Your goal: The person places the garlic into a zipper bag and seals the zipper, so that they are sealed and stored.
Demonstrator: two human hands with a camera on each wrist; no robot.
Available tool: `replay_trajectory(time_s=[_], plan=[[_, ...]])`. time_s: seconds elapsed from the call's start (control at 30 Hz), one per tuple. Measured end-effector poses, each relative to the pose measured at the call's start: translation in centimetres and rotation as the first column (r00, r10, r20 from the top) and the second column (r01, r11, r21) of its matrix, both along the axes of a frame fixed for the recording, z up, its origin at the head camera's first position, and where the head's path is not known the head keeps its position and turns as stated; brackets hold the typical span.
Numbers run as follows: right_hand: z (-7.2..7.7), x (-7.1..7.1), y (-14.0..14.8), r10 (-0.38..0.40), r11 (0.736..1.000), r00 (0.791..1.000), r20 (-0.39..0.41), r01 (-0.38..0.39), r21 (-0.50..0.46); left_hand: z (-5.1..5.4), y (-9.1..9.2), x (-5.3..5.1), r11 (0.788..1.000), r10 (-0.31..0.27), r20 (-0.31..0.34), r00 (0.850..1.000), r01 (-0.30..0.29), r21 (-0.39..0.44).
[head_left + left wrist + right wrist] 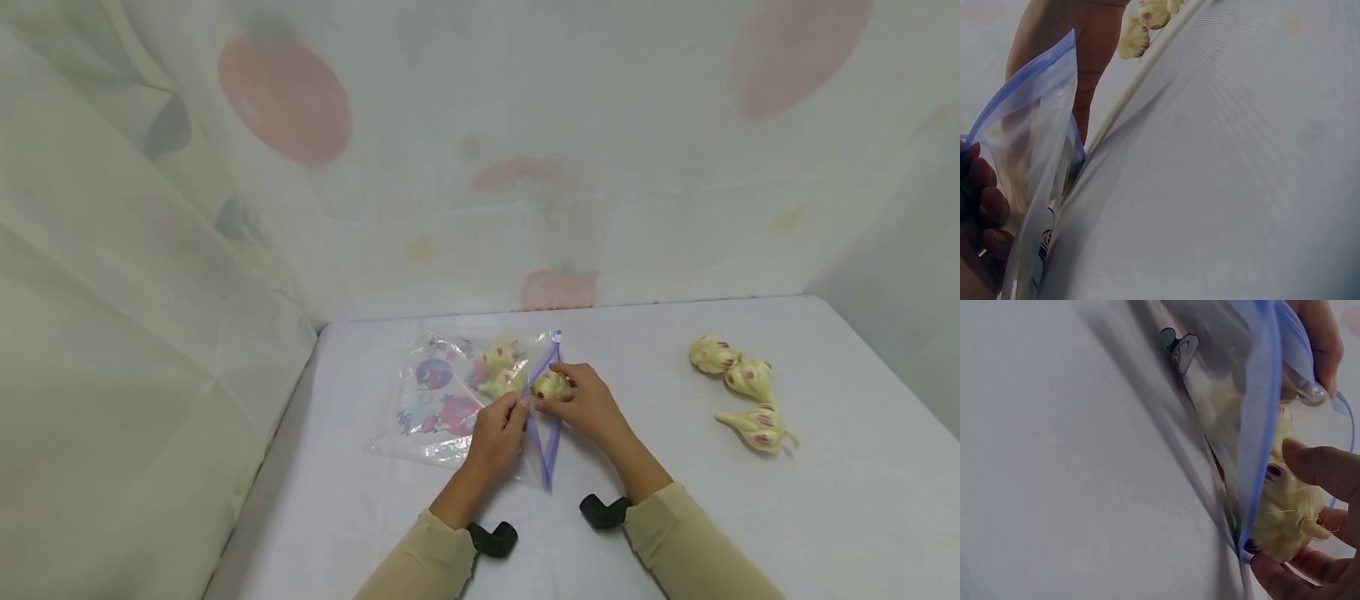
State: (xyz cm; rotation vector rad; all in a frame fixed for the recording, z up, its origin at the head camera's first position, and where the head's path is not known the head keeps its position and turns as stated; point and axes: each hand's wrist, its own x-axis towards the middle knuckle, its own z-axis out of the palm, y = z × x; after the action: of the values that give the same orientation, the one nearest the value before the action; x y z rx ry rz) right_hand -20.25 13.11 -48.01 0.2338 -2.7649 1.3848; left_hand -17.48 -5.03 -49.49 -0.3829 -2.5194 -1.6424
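A pale hanging cloth (112,350) closes off the left. Then, on the white table (622,333), lies one clear bag (412,392), printed with cartoon figures (433,374), two garlic bulbs (498,358) showing through it. The left hand (495,435) covers part of the bag, gripping its purple zip edge (555,437), which gapes to the right. At that opening the right hand (597,408) pinches one more bulb (551,387). Further right, three loose bulbs (751,379) lie close together.
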Motion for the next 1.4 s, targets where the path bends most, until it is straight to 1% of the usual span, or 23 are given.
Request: replay_trajectory(time_s=[0.13,0.2,0.3,0.4,0.43,0.53,0.63,0.7,0.77,0.9,1.03,1.13,1.23,1.33,1.4], plan=[[-0.3,-0.1,-0.6,0.002,1.000,1.000,-0.003,-0.002,-0.016,-0.2,0.1,0.0,1.000,0.011,-0.003,1.000,-0.011,0.014],[-0.4,-0.1,-0.7,-0.005,1.000,1.000,-0.019,0.004,-0.026,-0.3,0.1,0.0,1.000,0.019,-0.012,1.000,-0.019,0.015],[-0.4,-0.1,-0.8,-0.033,0.999,0.999,-0.007,0.033,-0.044,-0.4,0.1,0.0,1.000,0.027,-0.019,0.999,-0.026,0.017],[-0.3,-0.1,-0.9,-0.064,0.997,0.998,-0.006,0.064,-0.042,-0.3,0.1,0.0,1.000,0.023,-0.019,1.000,-0.023,0.019],[-0.3,-0.1,-0.9,-0.075,0.997,0.997,-0.016,0.074,-0.035,-0.3,0.1,0.0,0.999,0.020,-0.016,1.000,-0.020,0.026],[-0.3,-0.3,-1.1,-0.097,0.995,0.992,-0.081,0.096,-0.012,-0.2,0.1,0.1,0.999,0.004,-0.006,1.000,-0.004,0.038],[-0.3,-0.5,-1.4,-0.118,0.993,0.987,-0.111,0.116,-0.024,-0.1,0.2,0.2,0.999,-0.008,-0.005,1.000,0.008,0.043],[-0.2,-0.6,-1.6,-0.122,0.992,0.988,-0.098,0.118,-0.050,0.0,0.2,0.3,0.999,-0.010,-0.013,1.000,0.011,0.036],[-0.2,-0.6,-1.9,-0.110,0.991,0.992,-0.063,0.104,-0.083,0.0,0.2,0.3,0.999,-0.011,-0.031,0.999,0.012,0.031],[-0.1,-0.7,-2.3,-0.048,0.989,0.999,0.014,0.050,-0.138,0.1,0.2,0.2,1.000,-0.005,-0.077,0.997,0.006,0.015],[-0.3,-0.8,-2.4,-0.002,0.984,0.998,0.069,0.014,-0.177,0.0,0.2,0.1,1.000,0.003,-0.105,0.994,-0.003,0.005],[-0.7,-0.9,-2.0,0.014,0.979,0.997,0.079,0.003,-0.206,0.0,0.2,0.1,1.000,0.011,-0.105,0.994,-0.010,0.007],[-0.7,-1.1,-1.1,0.018,0.975,0.997,0.072,-0.001,-0.224,0.0,0.2,0.1,1.000,0.019,-0.102,0.995,-0.018,0.013],[-0.1,-1.2,0.1,-0.004,0.979,0.998,0.066,0.017,-0.202,0.1,0.2,0.0,0.999,0.023,-0.099,0.995,-0.020,0.025],[0.5,-1.3,1.1,-0.039,0.986,0.998,0.054,0.047,-0.160,0.2,0.2,0.0,0.999,0.021,-0.094,0.995,-0.019,0.030]])
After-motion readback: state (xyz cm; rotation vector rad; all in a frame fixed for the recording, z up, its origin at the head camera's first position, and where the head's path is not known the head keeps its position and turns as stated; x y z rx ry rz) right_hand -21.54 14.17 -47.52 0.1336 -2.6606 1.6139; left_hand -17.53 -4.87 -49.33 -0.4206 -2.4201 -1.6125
